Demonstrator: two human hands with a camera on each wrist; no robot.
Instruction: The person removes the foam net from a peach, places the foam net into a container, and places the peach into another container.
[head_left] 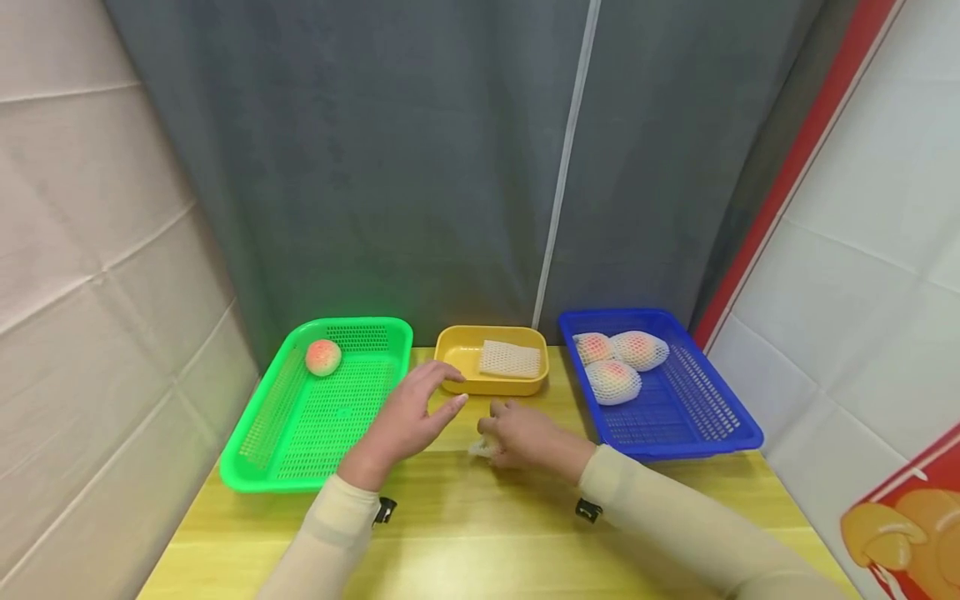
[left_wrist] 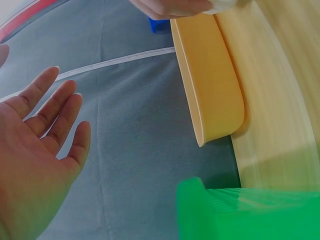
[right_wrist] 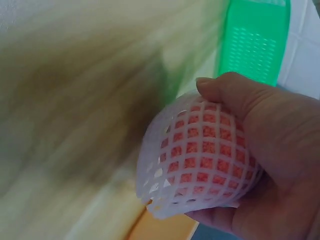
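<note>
A peach in a white foam net (right_wrist: 205, 160) sits in the grip of my right hand (head_left: 528, 435), thumb on one side and fingers on the other. In the head view most of that peach is hidden behind the hand, with only a bit of white net showing. My left hand (head_left: 405, 417) hovers between the green basket (head_left: 242, 467) and the yellow tray (head_left: 491, 387), its fingers spread and holding nothing. One bare peach (head_left: 323, 357) lies in the green basket. A flat white foam net (head_left: 510, 359) rests in the yellow tray.
At the right stands a blue basket (head_left: 675, 450) with several netted peaches (head_left: 613, 382) at its left side. All containers stand on the wooden table (head_left: 465, 533). A grey curtain (head_left: 360, 167) hangs behind, and white cloth walls (head_left: 112, 317) flank both sides.
</note>
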